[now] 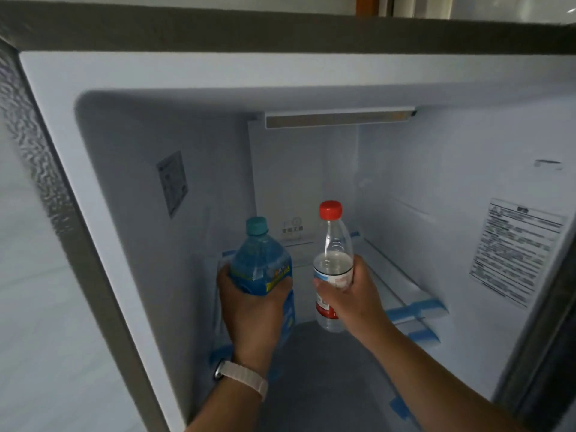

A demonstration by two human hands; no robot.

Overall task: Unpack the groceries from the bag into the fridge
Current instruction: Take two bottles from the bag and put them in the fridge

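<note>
Blue bottle (teal cap, upright) is at 7 o'clock off frame centre, inside the open fridge, with the left hand wrapped round its lower body. The clear red-capped bottle is just beside it at 5 o'clock, upright, with the right hand gripping its labelled middle; can't tell if either base touches the shelf. Further out: light strip at 12, printed label on the right wall at 3, small sticker on the left wall at 10, pale watch strap at 6.

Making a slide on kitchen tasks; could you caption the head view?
Inside the open fridge, the left hand grips a blue bottle and the right hand a red-capped clear bottle.
</note>
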